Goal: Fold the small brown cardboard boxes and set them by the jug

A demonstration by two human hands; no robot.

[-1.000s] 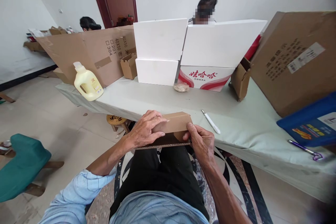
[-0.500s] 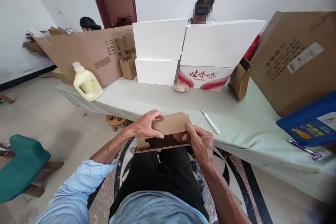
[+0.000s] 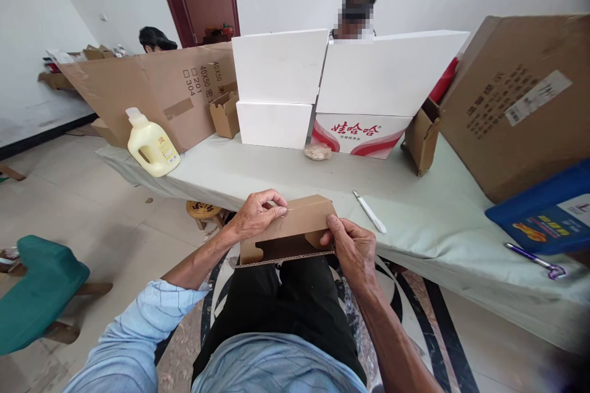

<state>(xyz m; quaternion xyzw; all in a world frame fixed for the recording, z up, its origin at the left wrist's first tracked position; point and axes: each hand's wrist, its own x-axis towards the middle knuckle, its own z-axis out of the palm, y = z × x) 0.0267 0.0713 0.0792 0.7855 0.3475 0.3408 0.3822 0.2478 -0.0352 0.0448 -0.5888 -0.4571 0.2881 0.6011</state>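
A small brown cardboard box (image 3: 302, 218) is held in front of my lap at the table's near edge, its open side towards me and the corrugated edge showing. My right hand (image 3: 354, 249) grips its right end, thumb on the upper panel and fingers partly hidden. At the panel's far left corner is my left hand (image 3: 260, 214), thumb and curled fingers pinched together on the cardboard. Whether anything small is between those fingertips is too fine to see. A white craft knife (image 3: 369, 212) lies on the table, right of the box.
On the cloth-covered table (image 3: 276, 166) stand a yellow jug (image 3: 152, 142), white boxes (image 3: 279, 67), small cardboard boxes (image 3: 225, 115), a large carton (image 3: 520, 98) and a blue container (image 3: 544, 215). A purple pen (image 3: 534, 260) lies at right. Two people are behind the boxes.
My left thumb has moved from the panel's front up to its far left corner, closing against the fingers. My right hand and the box have stayed nearly still.
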